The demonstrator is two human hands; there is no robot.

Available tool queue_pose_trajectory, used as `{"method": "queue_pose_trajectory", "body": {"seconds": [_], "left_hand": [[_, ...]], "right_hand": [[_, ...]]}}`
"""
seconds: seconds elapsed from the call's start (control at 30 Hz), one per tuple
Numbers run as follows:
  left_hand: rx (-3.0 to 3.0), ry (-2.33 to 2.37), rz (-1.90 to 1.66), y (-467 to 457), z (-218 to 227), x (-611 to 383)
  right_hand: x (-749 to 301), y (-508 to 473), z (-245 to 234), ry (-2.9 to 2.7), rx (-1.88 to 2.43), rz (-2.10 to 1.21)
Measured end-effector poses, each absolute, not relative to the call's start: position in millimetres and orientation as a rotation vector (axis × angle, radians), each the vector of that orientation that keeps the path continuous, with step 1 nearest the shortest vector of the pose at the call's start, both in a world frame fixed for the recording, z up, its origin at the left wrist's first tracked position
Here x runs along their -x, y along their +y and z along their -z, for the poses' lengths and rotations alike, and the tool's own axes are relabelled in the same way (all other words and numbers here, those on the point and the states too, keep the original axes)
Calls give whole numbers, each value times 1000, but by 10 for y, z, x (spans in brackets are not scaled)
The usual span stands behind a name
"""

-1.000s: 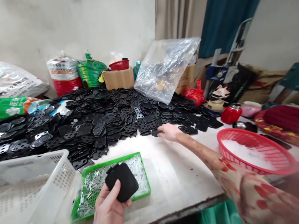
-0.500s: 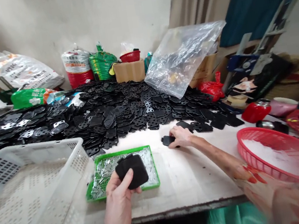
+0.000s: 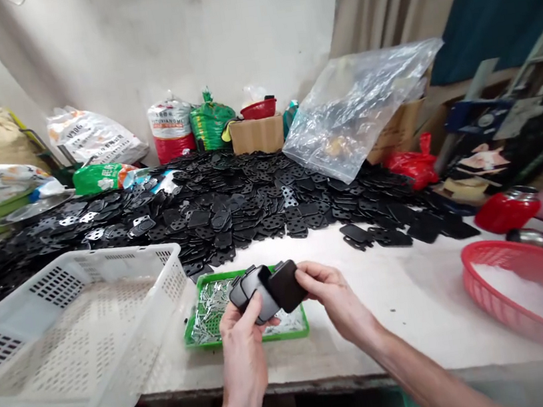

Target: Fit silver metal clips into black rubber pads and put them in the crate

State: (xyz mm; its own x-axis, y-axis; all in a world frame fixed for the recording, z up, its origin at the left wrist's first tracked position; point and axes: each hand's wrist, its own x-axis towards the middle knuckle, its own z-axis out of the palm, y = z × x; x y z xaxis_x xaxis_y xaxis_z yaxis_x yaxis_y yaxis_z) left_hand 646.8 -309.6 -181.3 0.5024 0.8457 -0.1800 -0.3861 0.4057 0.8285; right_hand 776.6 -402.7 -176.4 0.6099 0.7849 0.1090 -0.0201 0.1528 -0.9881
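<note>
Between its thumb and fingers, my left hand [image 3: 243, 335] grips a few flat black plates [image 3: 263, 302], slightly fanned, with rounded corners and small tabs. My right hand [image 3: 337, 295] pinches another black plate [image 3: 287, 286] by its right edge, against the right side of the held ones. Both hands are over a green tray [image 3: 247, 339] of small silvery metal pieces [image 3: 211, 313]. Behind them a broad heap of black plates [image 3: 230, 196], some with holes, covers the back of the table.
A white perforated crate [image 3: 85, 351] stands at the left. To the right is a red basket [image 3: 488, 308] holding white material. Sacks [image 3: 171, 130], a cardboard box [image 3: 258, 135] and a clear plastic bag [image 3: 354, 111] line the back, with a red bag [image 3: 412, 167] beside them.
My right hand has lifted a plate from the table and brought it left to the plates in my left hand. The view has shifted left.
</note>
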Motion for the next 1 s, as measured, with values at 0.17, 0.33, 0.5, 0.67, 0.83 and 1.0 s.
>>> {"method": "queue_pose_trajectory", "body": {"seconds": [0.17,0.33,0.5,0.67,0.83,1.0], "left_hand": [[-782,544,-870,-3301,1763,-6546],[-871,594,-889,-3358,1818,-6600],[-942,695,-918,-3202,2028,-6479],[-1024,856,-913,-2965,2026,-6288],[-831,921,-826,-3034,1853,-6338],[-651,884,-773,-3073,1870,-6393]], "right_hand": [[-7588,-3886,1881,-560,1269,-524],[-7474,-3896,1960,-550,1234,-506],[-7753,-3968,2014,-846,1527,-432],[-8899,-4236,1878,-844,2382,-29],[-9734,-4401,1850,-633,2786,-53],[-9992,-4380,1974,-660,2917,-151]]}}
